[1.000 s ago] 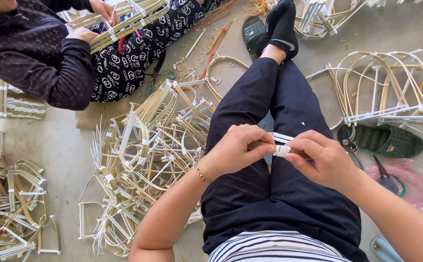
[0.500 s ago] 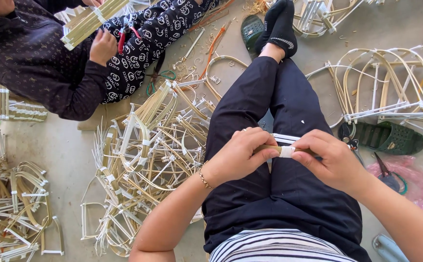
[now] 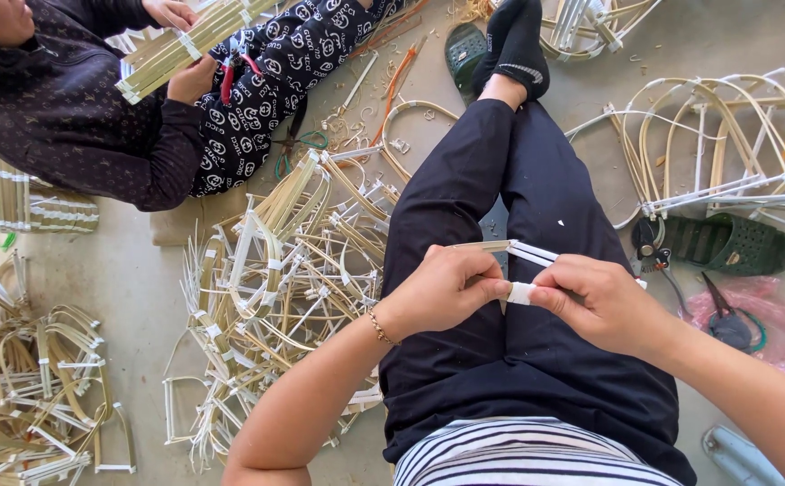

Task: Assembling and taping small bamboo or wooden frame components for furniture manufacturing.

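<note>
Over my lap in dark trousers, my left hand [image 3: 446, 286] and my right hand [image 3: 595, 301] pinch a thin bamboo strip piece [image 3: 511, 249] between them. A band of white tape [image 3: 520, 292] sits on the piece where the fingertips of both hands meet. The strips stick out up and to the right from the hands. Part of the piece is hidden under my fingers.
A big heap of bent, taped bamboo frames [image 3: 289, 288] lies left of my legs. More frames [image 3: 726, 153] lie at the right, with a green sandal [image 3: 735, 243], pliers [image 3: 726, 319] and a pink bag [image 3: 771, 328]. Another person [image 3: 95, 117] at top left holds a strip bundle [image 3: 185, 45].
My hands have stayed together on the taped piece, shifting only slightly. The other person has lowered the strip bundle and moved a hand along it.
</note>
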